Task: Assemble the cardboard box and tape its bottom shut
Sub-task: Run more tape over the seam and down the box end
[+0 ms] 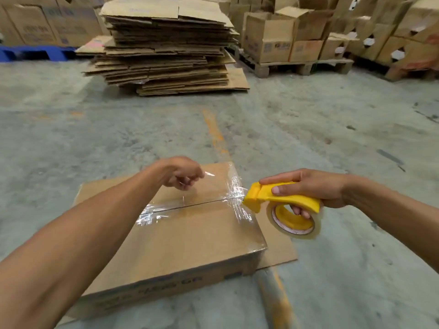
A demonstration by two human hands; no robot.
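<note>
Directly under both hands: cardboard box (190,233) on concrete floor (332,138), flaps up, clear tape (190,207) along centre seam. Left hand (183,174) above the seam, fingers curled; whether it pinches anything, cannot tell. Right hand (306,188) grips yellow tape dispenser (282,205) at the box's right edge. Stack of flattened cartons (166,48) far beyond.

Almost nothing can be read here. The cardboard box (180,238) in the lower middle of the frame has dark blue print along its near side wall, but it is blurred and no letters can be told. The stacked cartons (269,41) in the upper right and the cartons at the upper left (35,27) carry printed marks too, all too blurred to read. The tape roll (294,224) has small red print on its core, unreadable.
</note>
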